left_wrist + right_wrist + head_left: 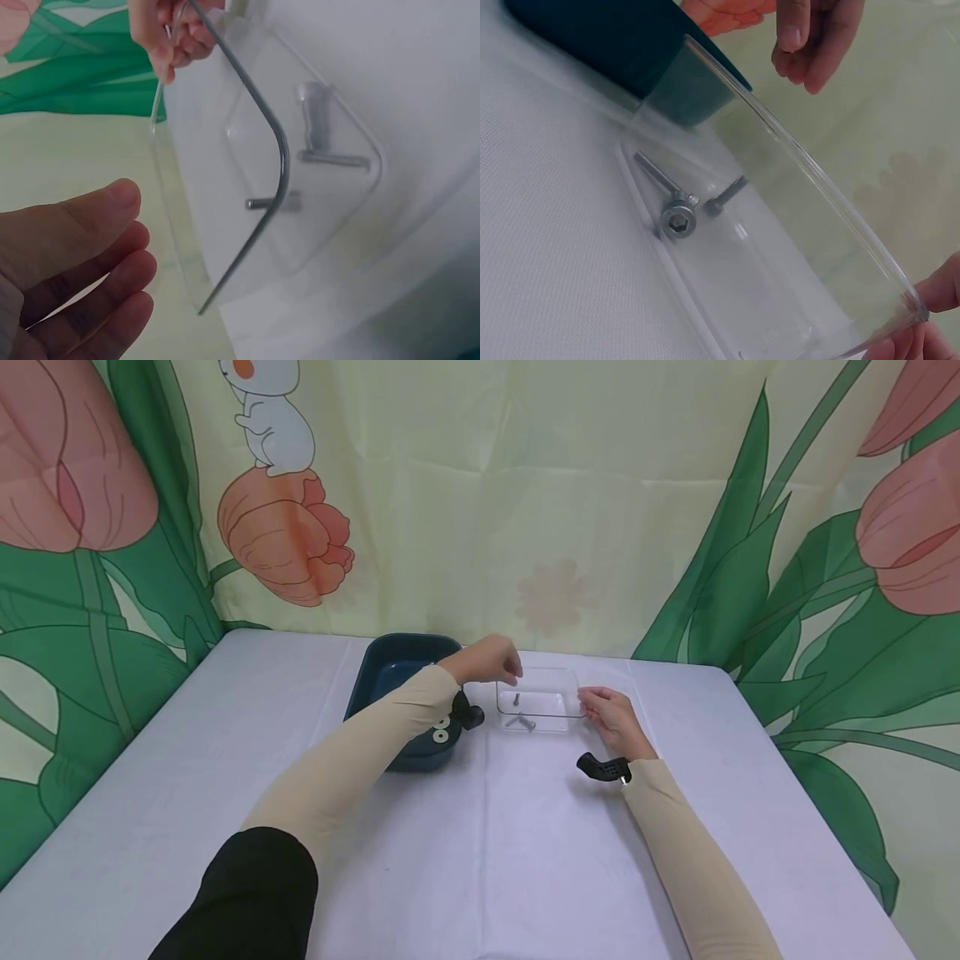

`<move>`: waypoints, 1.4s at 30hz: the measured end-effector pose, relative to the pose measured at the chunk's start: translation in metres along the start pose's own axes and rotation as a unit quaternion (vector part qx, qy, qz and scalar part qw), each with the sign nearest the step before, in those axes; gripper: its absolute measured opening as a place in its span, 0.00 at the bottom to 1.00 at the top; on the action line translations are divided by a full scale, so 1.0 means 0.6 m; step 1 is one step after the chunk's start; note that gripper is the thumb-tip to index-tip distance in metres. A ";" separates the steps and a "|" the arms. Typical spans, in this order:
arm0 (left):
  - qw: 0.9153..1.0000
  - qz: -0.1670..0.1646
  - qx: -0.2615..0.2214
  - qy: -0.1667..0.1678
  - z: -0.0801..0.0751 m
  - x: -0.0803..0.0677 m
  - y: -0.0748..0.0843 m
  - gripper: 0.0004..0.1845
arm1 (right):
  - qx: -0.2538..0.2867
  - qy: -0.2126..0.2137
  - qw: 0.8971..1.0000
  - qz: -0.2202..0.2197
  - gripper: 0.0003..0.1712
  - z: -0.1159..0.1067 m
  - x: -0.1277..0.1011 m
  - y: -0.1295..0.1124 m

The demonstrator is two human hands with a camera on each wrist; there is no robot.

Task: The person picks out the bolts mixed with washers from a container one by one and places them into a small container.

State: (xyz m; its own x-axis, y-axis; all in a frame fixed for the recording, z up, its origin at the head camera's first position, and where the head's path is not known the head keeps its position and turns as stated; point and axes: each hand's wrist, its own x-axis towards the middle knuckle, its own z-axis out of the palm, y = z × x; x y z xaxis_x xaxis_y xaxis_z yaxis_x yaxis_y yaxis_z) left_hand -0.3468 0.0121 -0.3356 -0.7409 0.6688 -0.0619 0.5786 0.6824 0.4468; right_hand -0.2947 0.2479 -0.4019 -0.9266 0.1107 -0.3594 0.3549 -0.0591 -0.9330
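Note:
A clear plastic box (550, 724) stands on the table, with a few metal socket-head bolts inside: a thick bolt (679, 218), a thinner bolt (657, 173) touching it, and another bolt (726, 196) a little apart. My right hand (611, 718) pinches the box's right rim between thumb and fingers. Over the box's left side hovers my left hand (489, 660), its fingers loosely bent and nothing between them, as the left wrist view shows. The left forearm crosses over a dark blue bin (375, 681) and hides part of it.
Several pale washers (441, 736) lie in the near part of the blue bin, just left of the clear box. A white cloth covers the table (547, 860). Behind its far edge hangs a flower-printed curtain (570, 527).

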 end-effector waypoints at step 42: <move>0.967 -0.195 -0.137 0.090 -0.001 -0.125 -0.122 0.12 | 0.000 -0.002 1.000 0.002 0.13 0.003 -0.004 0.000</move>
State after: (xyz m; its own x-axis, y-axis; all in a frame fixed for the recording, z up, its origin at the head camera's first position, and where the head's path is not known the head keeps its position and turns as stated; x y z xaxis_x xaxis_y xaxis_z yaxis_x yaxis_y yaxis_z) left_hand -0.3341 -0.0882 -0.3633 -0.9461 0.2974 -0.1282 0.1496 0.7523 0.6416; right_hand -0.2926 0.2459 -0.4007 -0.9257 0.1064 -0.3631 0.3587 -0.0589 -0.9316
